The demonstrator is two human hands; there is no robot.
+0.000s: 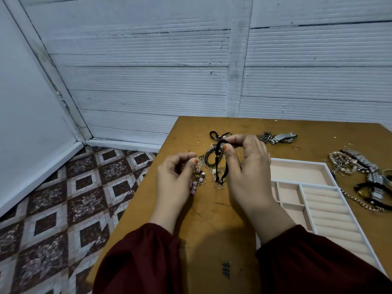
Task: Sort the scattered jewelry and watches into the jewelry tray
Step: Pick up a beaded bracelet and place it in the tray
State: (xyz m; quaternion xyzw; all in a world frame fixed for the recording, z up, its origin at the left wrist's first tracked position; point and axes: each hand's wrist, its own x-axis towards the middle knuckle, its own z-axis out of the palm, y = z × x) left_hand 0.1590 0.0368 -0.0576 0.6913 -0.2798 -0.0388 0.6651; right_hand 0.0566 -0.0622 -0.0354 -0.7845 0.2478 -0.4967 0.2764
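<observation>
Clearly the step in hand is freeing one piece from a knot of others. The right hand (248, 172) pinches a black cord (218, 164) between thumb and forefinger near its top, the other fingers curled loosely behind. The cord runs down over the tangle (209, 160) of chains and beads that lies at about twelve o'clock from the hands on the bench (212, 219). Small gold rings (219, 185) sit at the cord's lower end, and I cannot tell whether they are caught on the pieces beneath. The left hand (176, 177) sits at nine o'clock of the tangle, thumb and forefinger bent toward each other right beside a string of pink beads (196, 183); whether it has hold of anything I cannot tell. To do this well, I judge, the left hand should press the beads and chains flat while the right draws the cord up slowly and straight, stopping the moment anything else rises with it. A quick tug would likely drag the whole knot along or tighten it. The tray (326, 166) lies at three o'clock from the hands, near them, its visible compartments showing nothing inside. The wide far compartment looks best for a long limp thing. A watch (282, 137) at one o'clock and another heap (360, 172) past the tray are not yet sorted.
</observation>
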